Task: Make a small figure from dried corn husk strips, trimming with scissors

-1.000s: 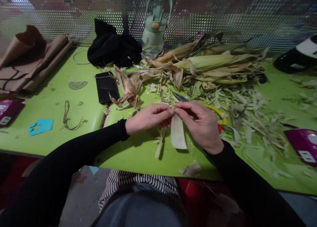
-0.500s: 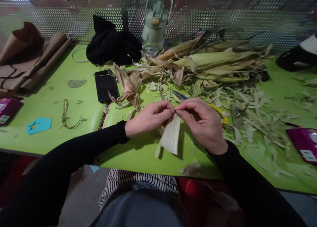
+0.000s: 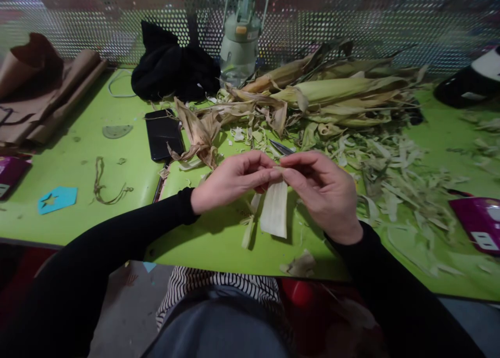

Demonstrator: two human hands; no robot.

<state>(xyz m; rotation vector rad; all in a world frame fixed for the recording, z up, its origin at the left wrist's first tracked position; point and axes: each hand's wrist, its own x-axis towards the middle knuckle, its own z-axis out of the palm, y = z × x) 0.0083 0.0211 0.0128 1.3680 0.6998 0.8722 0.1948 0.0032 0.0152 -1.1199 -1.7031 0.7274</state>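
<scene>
A pale strip of corn husk [image 3: 274,210] hangs down between my hands, its top end pinched in the fingertips. My left hand [image 3: 238,180] grips that end from the left, thumb pressed on the fingers. From the right, my right hand [image 3: 322,191] pinches it between thumb and forefinger, so the top of the strip is mostly hidden. Scissors [image 3: 281,147] lie just beyond my fingers, blades showing and handles behind my right hand. A narrow greenish husk piece [image 3: 247,233] shows left of the strip, and a crumpled husk scrap [image 3: 300,264] lies at the table's front edge.
Corn husks [image 3: 339,92] are heaped at the back, with shredded bits [image 3: 406,181] to the right. A phone [image 3: 164,135], a black cloth [image 3: 175,69] and a water bottle [image 3: 240,45] stand or lie behind. Brown paper [image 3: 47,97] and a blue cutout [image 3: 58,199] are left.
The husk strip now hangs straighter, having swung a little to the right. My fingertips have shifted slightly on its top end. The whole view has moved a little.
</scene>
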